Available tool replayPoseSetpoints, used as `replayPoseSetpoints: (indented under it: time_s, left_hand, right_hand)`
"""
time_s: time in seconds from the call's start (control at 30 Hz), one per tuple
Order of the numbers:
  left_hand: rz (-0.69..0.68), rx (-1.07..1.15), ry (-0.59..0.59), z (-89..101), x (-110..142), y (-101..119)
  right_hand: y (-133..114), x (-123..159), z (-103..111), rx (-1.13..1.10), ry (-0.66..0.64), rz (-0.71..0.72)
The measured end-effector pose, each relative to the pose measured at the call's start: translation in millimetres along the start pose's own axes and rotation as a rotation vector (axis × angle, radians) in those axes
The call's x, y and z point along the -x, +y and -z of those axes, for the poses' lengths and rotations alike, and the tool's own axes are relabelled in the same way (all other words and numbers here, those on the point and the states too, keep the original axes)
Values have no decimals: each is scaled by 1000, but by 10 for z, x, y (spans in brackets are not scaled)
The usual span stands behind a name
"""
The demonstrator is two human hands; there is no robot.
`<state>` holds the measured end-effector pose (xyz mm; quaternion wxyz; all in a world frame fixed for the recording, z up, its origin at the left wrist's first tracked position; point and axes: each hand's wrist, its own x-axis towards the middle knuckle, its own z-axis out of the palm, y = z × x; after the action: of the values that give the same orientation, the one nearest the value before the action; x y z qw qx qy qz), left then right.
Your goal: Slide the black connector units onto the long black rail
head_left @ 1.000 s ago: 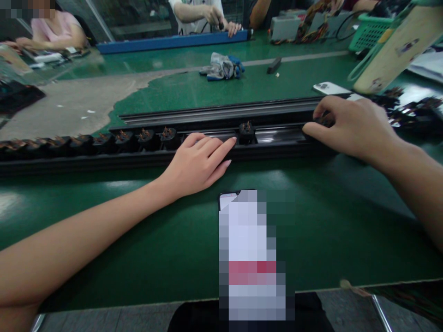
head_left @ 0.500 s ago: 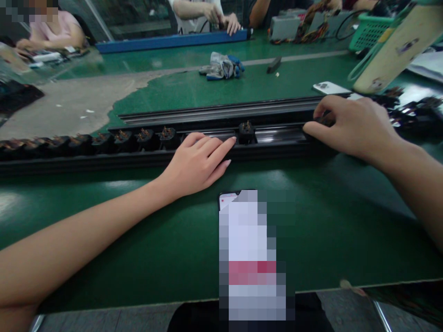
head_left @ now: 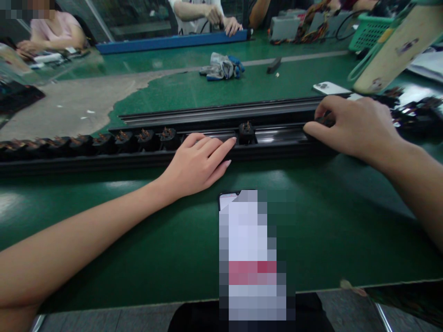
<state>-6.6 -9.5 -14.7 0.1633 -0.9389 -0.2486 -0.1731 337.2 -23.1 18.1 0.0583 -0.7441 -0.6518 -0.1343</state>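
the left hand (head_left: 195, 166) lies open and relaxed, fingers loosely apart, resting on the near lip of a long black extruded rail (head_left: 221, 114), its fingertips just beside a squat black plastic connector (head_left: 246, 133) with brassy pins standing upright. the right hand (head_left: 353, 127) curls at the rail's right end, thumb and fingers pinching a dark connector (head_left: 325, 121), mostly hidden by the grip. a tight row of matching connectors (head_left: 143, 139) runs along the rail to the left. nearer, a phone (head_left: 247, 249), blurred out, lies on the glossy green mat (head_left: 328, 230). crumpled grey-and-blue gloves (head_left: 221, 67) sit farther off.
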Motion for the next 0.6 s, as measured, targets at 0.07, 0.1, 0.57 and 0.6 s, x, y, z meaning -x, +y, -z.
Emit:
replayPoseSetpoints:
  time_s: [0.07,0.1,0.57,0.6]
  left_hand:
    - [7,15,-2,3,-2,2]
    - [12,26,-4,4,-2,2]
    - [26,52,-9,1,-3,-1]
    - [23,49,-8,0,-3,-2]
  right_hand:
    - [4,1,4,1,1,10]
    - [8,1,4,1,6,12]
    - [13,15,4,23,27,6]
    - [15,13,0,23,32,6]
